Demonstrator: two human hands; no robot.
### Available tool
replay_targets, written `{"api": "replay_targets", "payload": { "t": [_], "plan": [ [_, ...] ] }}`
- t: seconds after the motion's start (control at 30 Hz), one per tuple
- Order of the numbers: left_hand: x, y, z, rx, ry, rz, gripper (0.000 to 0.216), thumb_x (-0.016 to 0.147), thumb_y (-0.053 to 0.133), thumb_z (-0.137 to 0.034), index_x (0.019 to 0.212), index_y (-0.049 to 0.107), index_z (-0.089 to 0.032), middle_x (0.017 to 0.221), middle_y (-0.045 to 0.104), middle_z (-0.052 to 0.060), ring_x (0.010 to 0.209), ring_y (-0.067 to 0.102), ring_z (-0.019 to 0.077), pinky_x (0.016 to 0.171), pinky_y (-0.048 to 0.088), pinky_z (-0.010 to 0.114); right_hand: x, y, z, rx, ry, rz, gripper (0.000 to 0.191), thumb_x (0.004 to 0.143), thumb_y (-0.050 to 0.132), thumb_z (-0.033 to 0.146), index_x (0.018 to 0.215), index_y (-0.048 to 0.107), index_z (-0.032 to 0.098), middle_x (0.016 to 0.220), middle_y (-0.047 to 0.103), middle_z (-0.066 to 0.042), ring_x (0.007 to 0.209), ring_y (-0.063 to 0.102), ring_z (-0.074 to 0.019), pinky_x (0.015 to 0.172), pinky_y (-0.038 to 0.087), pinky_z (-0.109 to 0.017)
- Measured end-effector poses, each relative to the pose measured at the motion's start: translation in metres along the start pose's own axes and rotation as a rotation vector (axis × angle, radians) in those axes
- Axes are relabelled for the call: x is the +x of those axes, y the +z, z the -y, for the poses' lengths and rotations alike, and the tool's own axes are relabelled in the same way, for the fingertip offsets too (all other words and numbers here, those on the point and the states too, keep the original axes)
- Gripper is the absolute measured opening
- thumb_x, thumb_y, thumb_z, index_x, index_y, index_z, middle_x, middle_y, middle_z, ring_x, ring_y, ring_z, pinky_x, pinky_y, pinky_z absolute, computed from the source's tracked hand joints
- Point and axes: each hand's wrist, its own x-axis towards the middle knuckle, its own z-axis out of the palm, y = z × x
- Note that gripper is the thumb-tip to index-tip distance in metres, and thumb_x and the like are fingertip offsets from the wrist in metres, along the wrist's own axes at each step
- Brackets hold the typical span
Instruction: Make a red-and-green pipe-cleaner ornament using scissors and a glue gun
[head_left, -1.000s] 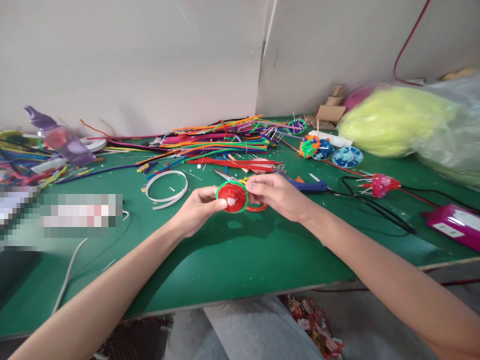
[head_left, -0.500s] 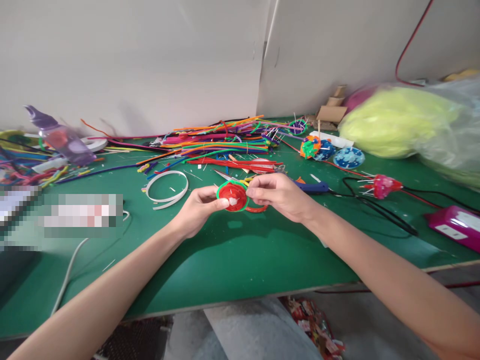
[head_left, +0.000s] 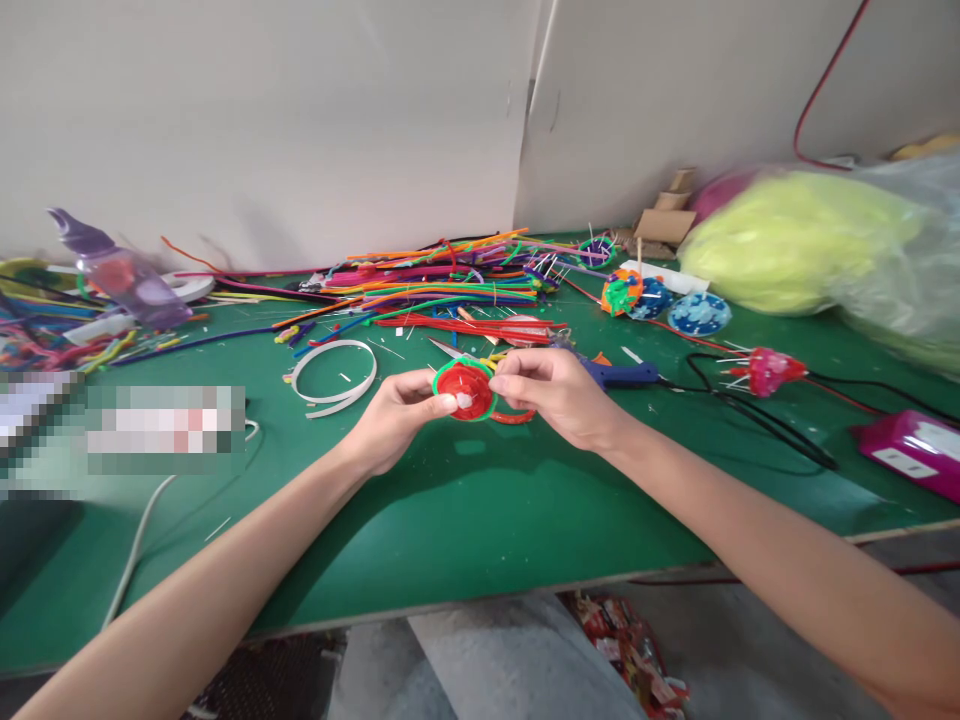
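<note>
Between my hands, above the table, is a small round red pipe-cleaner piece (head_left: 474, 380) with a green rim and a whitish spot at its centre. My left hand (head_left: 401, 415) grips it by the left edge, thumb on the front. At its right edge my right hand (head_left: 551, 390) has thumb and finger pinched together against the green rim; whether a thin strand lies between them I cannot make out. Just behind are scissors (head_left: 450, 349) with a pointed blade, partly covered by the piece and my right hand. A blue glue gun (head_left: 626, 375) lies beyond my right wrist.
Bundles of coloured pipe cleaners (head_left: 450, 290) lie along the back. A coil of white strip (head_left: 296, 375) sits left, near a purple bottle (head_left: 135, 275). Blue decorated balls (head_left: 699, 313), a pink spiky piece (head_left: 776, 372), a magenta box (head_left: 911, 455) and yellow-green bags (head_left: 795, 240) are right.
The red piece has tilted slightly in my left hand, its pale centre shifting a little. My right fingertips have moved very slightly left along its edge.
</note>
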Motion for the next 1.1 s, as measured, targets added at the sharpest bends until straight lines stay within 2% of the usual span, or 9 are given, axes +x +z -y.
{"api": "replay_targets", "payload": {
  "t": [0.57, 1.1],
  "plan": [
    [0.0001, -0.0006, 0.0013, -0.027, -0.018, -0.002, 0.023, 0.063, 0.085, -0.032, 0.076, 0.076, -0.016, 0.076, 0.072, 0.002, 0.071, 0.061, 0.0143, 0.073, 0.047, 0.028, -0.002, 0.0025, 0.0002, -0.067, -0.033, -0.038, 0.033, 0.076, 0.071, 0.04, 0.06, 0.053, 0.017, 0.056, 0.049, 0.004, 0.05, 0.037, -0.0069, 0.048, 0.027, -0.024],
    [-0.0002, 0.0011, -0.0008, -0.048, -0.052, -0.009, 0.024, 0.064, 0.085, -0.032, 0.078, 0.076, -0.015, 0.076, 0.072, 0.003, 0.072, 0.062, 0.0135, 0.073, 0.047, 0.026, 0.0003, 0.0013, -0.0049, 0.08, 0.063, -0.021, 0.032, 0.074, 0.073, 0.037, 0.058, 0.053, 0.017, 0.05, 0.043, 0.006, 0.047, 0.033, -0.0059, 0.047, 0.024, -0.024]
  ]
}}
